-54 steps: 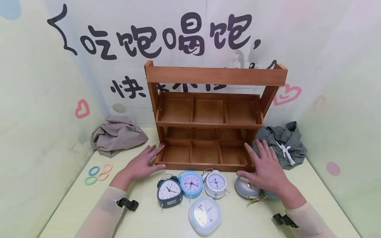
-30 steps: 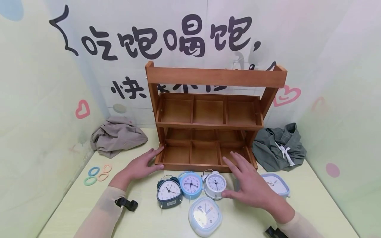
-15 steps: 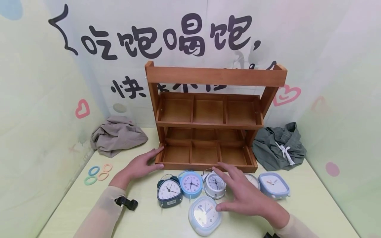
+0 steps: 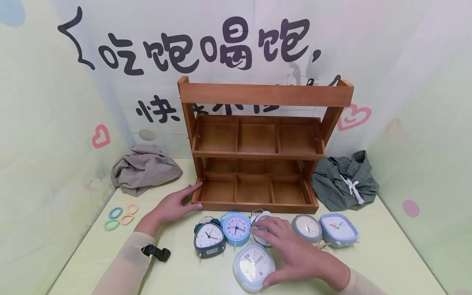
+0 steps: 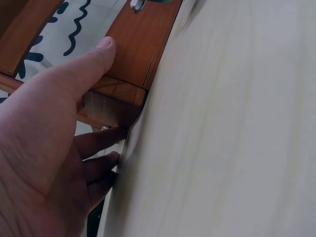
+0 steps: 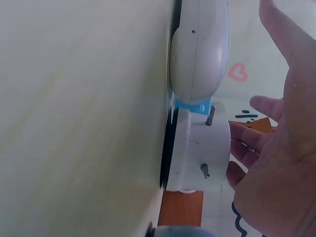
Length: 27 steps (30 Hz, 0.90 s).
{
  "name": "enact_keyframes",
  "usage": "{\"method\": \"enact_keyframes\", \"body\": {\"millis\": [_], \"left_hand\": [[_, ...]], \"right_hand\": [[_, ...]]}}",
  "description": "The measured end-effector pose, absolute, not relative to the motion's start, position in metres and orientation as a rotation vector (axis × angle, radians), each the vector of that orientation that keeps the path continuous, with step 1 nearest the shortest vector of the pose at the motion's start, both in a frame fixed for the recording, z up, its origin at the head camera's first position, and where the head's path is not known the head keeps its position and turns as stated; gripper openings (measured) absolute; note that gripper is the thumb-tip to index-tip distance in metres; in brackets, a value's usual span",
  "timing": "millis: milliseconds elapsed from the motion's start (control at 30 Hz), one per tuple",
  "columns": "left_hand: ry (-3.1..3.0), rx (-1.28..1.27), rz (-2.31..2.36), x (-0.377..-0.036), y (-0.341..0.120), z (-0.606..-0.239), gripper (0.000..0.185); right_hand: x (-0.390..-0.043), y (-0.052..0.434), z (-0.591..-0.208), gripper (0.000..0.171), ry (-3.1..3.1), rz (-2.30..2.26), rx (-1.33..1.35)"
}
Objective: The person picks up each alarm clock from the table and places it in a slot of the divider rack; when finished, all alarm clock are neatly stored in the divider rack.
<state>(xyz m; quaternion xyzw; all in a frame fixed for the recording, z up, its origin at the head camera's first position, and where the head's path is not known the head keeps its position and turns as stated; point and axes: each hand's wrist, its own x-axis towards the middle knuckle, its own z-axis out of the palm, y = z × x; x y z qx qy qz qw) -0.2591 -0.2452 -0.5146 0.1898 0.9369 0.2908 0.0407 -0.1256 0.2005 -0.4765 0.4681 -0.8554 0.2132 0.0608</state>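
Note:
My left hand (image 4: 173, 207) rests at the lower left corner of a brown wooden shelf rack (image 4: 265, 95); in the left wrist view the thumb lies along its front board (image 5: 143, 42) and the fingers extend beside its end. My right hand (image 4: 295, 250), fingers spread and lightly bent, is above a white twin-bell alarm clock (image 6: 205, 148), partly covering it in the head view. The thumb tip is right at the edge of a pale blue rounded-square clock (image 4: 253, 266). A light blue round alarm clock (image 4: 236, 228) and a dark green triangular one (image 4: 209, 237) stand to the left.
A grey round clock (image 4: 307, 228) and a blue-purple square clock (image 4: 339, 229) lie on the right. Grey-brown cloth (image 4: 145, 170) sits back left, dark green cloth (image 4: 343, 180) back right. Several coloured rings (image 4: 111, 225) lie on the left. Walls enclose the table (image 4: 184, 270).
My right hand has left the rack's right side and moved left and toward me, over the white alarm clock, uncovering the two right-hand clocks. The left hand stays at the rack's corner.

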Motion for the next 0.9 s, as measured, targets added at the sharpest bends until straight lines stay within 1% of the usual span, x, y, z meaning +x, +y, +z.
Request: {"method": "enact_keyframes", "body": {"millis": [133,233,433,900], "left_hand": [[2.872,0.586,0.894,-0.2587,-0.2454,-0.5141,0.092],[2.875,0.59,0.896,-0.258,-0.2453,-0.5136,0.091],[2.882,0.597,0.879,-0.2585,-0.2456,-0.5141,0.09],[2.882,0.587,0.885,-0.2578,-0.2452,-0.5131,0.09]], "right_hand": [[-0.1268,0.1977,-0.4788,0.116,-2.495,0.635,1.518],[-0.1266,0.1952,-0.4789,0.115,-2.463,0.623,1.547],[-0.1239,0.1927,-0.4804,0.115,-2.527,0.598,1.547],[-0.1181,0.19,-0.4849,0.103,-2.525,0.441,1.573]]}}
